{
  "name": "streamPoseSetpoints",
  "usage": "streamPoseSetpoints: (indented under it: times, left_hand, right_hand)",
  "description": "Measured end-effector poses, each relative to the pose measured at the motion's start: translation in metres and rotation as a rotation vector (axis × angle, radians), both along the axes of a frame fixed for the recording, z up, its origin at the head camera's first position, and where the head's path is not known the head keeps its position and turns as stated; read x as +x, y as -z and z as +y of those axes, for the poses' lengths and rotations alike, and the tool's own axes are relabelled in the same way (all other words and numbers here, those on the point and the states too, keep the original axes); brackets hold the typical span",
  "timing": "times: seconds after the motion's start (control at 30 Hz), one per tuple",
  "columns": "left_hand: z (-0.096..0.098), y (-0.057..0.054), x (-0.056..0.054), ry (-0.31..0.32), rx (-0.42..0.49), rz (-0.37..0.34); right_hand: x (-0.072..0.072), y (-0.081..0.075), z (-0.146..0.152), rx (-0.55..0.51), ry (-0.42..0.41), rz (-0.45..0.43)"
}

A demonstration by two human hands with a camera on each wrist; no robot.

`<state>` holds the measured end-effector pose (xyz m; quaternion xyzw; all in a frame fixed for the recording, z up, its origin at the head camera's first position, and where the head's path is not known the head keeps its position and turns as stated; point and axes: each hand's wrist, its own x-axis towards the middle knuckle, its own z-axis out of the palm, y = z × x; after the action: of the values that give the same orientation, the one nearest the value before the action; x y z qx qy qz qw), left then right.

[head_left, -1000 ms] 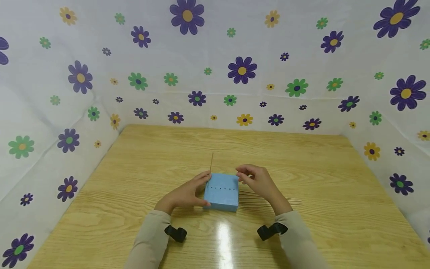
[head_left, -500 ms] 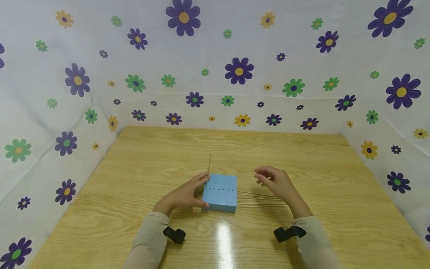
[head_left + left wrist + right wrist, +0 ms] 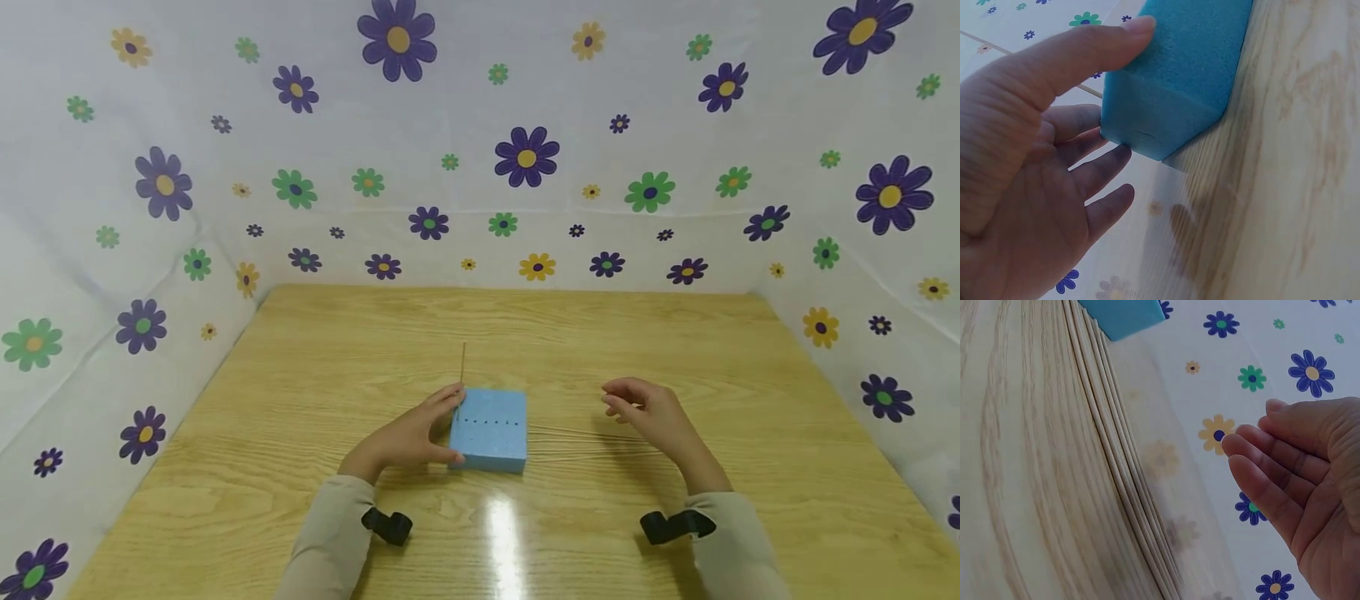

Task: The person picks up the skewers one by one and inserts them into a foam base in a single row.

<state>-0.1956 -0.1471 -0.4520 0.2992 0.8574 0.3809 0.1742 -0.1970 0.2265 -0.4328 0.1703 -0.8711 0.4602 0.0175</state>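
A light blue foam block (image 3: pixel 487 442) lies on the wooden table, with a row of several small dark holes across its top. One thin wooden stick (image 3: pixel 463 362) stands upright at the left end of that row. My left hand (image 3: pixel 408 429) grips the block's left side, thumb at the near corner and fingers at the far one; in the left wrist view the thumb (image 3: pixel 1104 47) presses on the block's face. Apart from the block, to its right, my right hand (image 3: pixel 656 417) hovers with loosely bent fingers (image 3: pixel 1272 456) and nothing in them.
Several thin wooden sticks (image 3: pixel 570 457) lie flat to the right of the block, under my right hand. Flower-printed white cloth (image 3: pixel 420 183) walls the table (image 3: pixel 337 333) at the back and both sides. Each wrist wears a black strap (image 3: pixel 390 527).
My right hand has moved from the block's far right corner out to the right, over the loose sticks. The left hand keeps its grip, and the upright stick stays in place.
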Motion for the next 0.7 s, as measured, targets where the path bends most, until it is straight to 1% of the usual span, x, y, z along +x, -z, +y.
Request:
streamPoseSetpoints:
  times: [0.17,0.33,0.5,0.7]
  left_hand:
    - [0.000,-0.002,0.001,-0.005,0.000,0.001]
    - [0.000,-0.003,0.001,0.002,0.008,0.010]
    - [0.001,-0.002,0.001,0.003,0.013,0.007]
    - [-0.001,0.001,0.000,0.005,0.018,0.003]
  right_hand:
    - [0.000,0.000,0.006,-0.011,0.003,-0.016]
    - [0.001,0.003,0.009,0.007,0.017,-0.041]
    - [0.001,0.008,0.010,0.059,0.003,-0.060]
    - [-0.001,0.014,0.007,0.174,-0.046,-0.022]
